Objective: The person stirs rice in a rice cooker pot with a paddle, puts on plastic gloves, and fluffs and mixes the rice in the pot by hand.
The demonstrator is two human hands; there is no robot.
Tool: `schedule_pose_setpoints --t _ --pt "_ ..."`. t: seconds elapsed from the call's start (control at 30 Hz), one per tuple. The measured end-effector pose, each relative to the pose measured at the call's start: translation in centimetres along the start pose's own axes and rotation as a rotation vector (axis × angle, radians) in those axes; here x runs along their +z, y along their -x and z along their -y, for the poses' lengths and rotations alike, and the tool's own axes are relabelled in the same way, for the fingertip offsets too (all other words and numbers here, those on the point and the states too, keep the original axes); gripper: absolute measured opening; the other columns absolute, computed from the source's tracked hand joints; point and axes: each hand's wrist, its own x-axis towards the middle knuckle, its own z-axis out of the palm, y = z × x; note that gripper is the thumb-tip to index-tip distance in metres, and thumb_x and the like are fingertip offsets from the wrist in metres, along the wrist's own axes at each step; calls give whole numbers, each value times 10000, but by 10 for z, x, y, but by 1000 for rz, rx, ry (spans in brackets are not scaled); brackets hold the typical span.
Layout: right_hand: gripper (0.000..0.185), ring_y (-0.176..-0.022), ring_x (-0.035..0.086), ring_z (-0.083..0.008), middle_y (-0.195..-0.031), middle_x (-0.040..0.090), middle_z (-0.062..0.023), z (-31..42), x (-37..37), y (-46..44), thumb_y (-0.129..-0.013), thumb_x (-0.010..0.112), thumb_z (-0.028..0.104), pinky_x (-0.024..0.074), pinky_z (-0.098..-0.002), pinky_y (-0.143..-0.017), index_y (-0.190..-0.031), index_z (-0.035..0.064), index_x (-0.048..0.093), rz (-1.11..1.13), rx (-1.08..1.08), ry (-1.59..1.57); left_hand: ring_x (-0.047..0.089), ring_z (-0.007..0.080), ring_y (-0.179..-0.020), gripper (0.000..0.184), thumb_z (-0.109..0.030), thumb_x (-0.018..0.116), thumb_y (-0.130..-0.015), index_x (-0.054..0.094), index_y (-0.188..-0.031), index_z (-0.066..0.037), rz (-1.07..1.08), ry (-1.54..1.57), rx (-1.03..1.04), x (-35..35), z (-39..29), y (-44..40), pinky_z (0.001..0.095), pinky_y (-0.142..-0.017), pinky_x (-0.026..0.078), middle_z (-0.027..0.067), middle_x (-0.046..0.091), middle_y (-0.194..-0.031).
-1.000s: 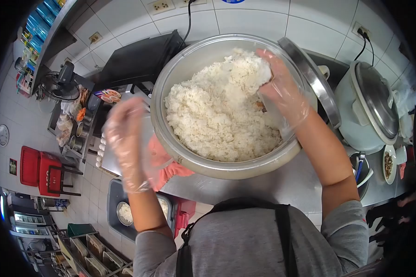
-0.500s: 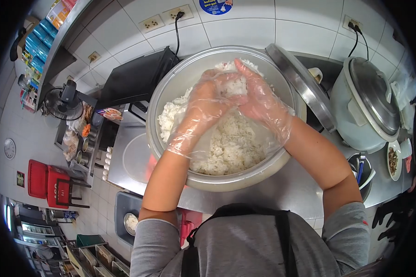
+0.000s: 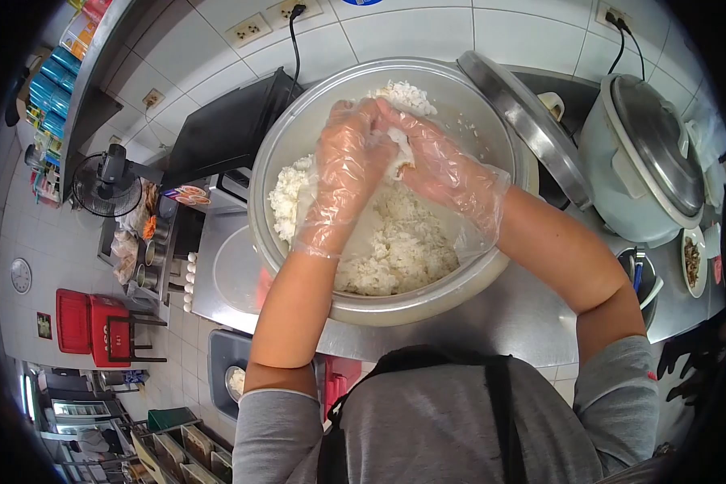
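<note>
A large metal pot (image 3: 260, 198) in front of me holds loose white cooked rice (image 3: 403, 246), heaped along its near and left side. Above it, my left hand (image 3: 348, 157) and my right hand (image 3: 437, 161) are cupped together, both in clear plastic gloves. Between the palms they press a clump of rice (image 3: 398, 143), mostly hidden by the fingers. A brownish bit shows at the lower edge of the clump; what it is I cannot make out. Some rice also sticks to the pot's far wall.
A round metal lid (image 3: 532, 125) leans against the pot's right rim. Farther right stand a lidded rice cooker (image 3: 633, 173) and a plate of food (image 3: 693, 260). Left of the pot is a black appliance (image 3: 222, 137). A grey tub (image 3: 219, 363) sits below the steel counter (image 3: 379, 343).
The hands have closed more tightly around the rice clump, and the left fingers have curled in over it. Less of the clump shows. The camera view has shifted slightly.
</note>
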Motion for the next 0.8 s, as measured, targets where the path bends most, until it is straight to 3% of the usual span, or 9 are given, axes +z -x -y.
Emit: schedule_pose_setpoints --t 0.1,0.17,0.2,0.3,0.4,0.53,0.63,0.77,0.8 --pt "484 -1230 472 -201 -1293 508 -69 -38 -43 -11 -821 653 -17 367 -359 -1072 -1287 48 542 275 -518 547 591 200 -756 176 18 683 -706 633 -862 -45 -22 66 -119 -5 15 -7 330 -703 500 68 604 -795" --pt "541 -1245 481 -217 -1292 524 -86 -39 -46 -1 -756 624 -111 376 -357 -1078 -1272 31 548 192 -613 747 562 115 -771 180 33 677 -725 652 -874 -63 -78 276 -108 -13 34 -9 270 -687 475 12 606 -774" --pt "532 -1231 494 -224 -1277 534 -94 -24 -34 2 -757 624 -110 388 -356 -1070 -1265 29 551 61 -330 599 571 97 -794 145 29 686 -754 652 -863 -60 -98 116 -103 -22 34 -9 262 -724 480 11 633 -834" --pt "503 -1190 529 -241 -1239 557 -112 11 -7 0 -760 627 -96 418 -351 -1050 -1245 20 558 -170 255 51 590 125 -837 115 19 699 -769 664 -868 -27 -64 423 -267 -28 43 -7 284 -758 485 41 661 -824" --pt "450 -1148 550 -246 -1217 561 -111 -9 -32 -18 -789 642 -46 437 -345 -1031 -1227 10 559 -127 166 -36 627 196 -927 276 -142 792 -777 699 -1023 -58 30 240 -156 -29 27 -4 332 -858 493 97 681 -1005" --pt "411 -1119 555 -232 -1221 538 -94 -36 -48 -23 -871 670 106 456 -364 -1005 -1242 -1 527 -17 -293 713 627 236 -996 446 -237 850 -734 691 -1114 -66 151 -57 -32 -16 0 4 362 -860 508 121 636 -1204" --pt "465 -1148 527 -213 -1231 516 -90 -44 -50 -27 -912 672 226 457 -395 -989 -1278 -2 498 119 -428 489 620 235 -1009 495 -243 869 -703 699 -1136 -72 220 59 -128 -21 -3 2 360 -843 517 125 607 -1255" --pt "535 -1219 463 -185 -1258 504 -79 -23 -22 -21 -931 666 329 415 -412 -1022 -1318 6 487 -56 29 -383 621 244 -1007 482 -236 879 -689 718 -1115 -78 244 343 -233 -21 16 0 361 -832 522 138 595 -1270" --pt "541 -1234 450 -179 -1279 502 -74 -30 -28 -18 -941 647 356 396 -406 -1037 -1328 13 487 24 -86 -270 622 244 -1011 478 -233 880 -687 722 -1111 -80 237 379 -254 -21 19 -1 362 -837 520 141 598 -1267"
